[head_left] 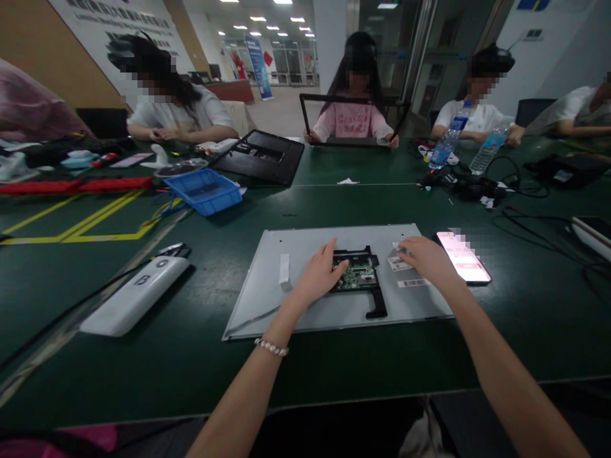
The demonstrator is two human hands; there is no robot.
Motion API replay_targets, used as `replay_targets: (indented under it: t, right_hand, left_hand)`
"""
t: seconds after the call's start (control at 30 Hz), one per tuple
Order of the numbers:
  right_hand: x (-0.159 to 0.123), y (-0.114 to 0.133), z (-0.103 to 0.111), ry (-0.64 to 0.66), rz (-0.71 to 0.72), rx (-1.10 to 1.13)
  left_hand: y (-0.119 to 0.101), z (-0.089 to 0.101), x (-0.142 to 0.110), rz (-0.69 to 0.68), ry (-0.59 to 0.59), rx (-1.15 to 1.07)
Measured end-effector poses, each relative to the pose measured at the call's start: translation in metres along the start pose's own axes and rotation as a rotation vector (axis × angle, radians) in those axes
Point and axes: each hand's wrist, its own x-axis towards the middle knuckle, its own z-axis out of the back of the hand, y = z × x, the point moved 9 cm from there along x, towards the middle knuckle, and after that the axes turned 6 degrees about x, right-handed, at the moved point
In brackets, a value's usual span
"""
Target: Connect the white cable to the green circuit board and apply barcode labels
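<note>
A flat grey display panel [258, 299] lies on the table. On its middle sits a green circuit board [354, 275] in a black plastic bracket [377, 302]. My left hand [317, 273] rests at the left side of the board, with thumb and index finger spread apart and touching the bracket area. Over the panel's right part, my right hand [422, 256] has its fingers drawn together at a small white piece [395, 245]. Printed labels [413, 283] lie beneath and beside that hand. A white strip [284, 268] is stuck on the panel's left part.
Right of the panel is a lit phone [463, 257]. To the left lie a white power bank [138, 296] with a cable and a blue tray [205, 191]. Beyond are a black laptop-like cover [262, 156], bottles [451, 137], and a person holding a black frame [353, 98].
</note>
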Motion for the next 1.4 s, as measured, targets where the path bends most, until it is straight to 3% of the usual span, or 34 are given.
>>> replay_targets:
  t: [0.2, 0.37, 0.5, 0.83, 1.13, 1.4]
  right_hand:
    - [0.012, 0.011, -0.003, 0.049, 0.032, -0.223]
    - [0.009, 0.01, -0.002, 0.011, -0.021, -0.248]
    - [0.006, 0.009, 0.005, -0.074, -0.081, -0.166]
    - [0.022, 0.043, 0.006, -0.155, 0.08, 0.184]
    - [0.049, 0.097, -0.014, -0.021, 0.127, 0.109]
    - [0.042, 0.104, -0.029, 0.053, 0.102, -0.013]
  left_hand:
    - [0.001, -0.002, 0.0, -0.059, 0.038, -0.034]
    - [0.001, -0.005, -0.001, -0.072, 0.036, -0.024]
    - [0.002, -0.006, -0.001, -0.071, 0.031, -0.012]
    - [0.001, -0.005, -0.003, -0.061, 0.036, 0.007]
    - [0.0, -0.006, -0.002, -0.074, -0.006, 0.026]
    - [-0.002, -0.005, -0.003, -0.081, 0.0, 0.049]
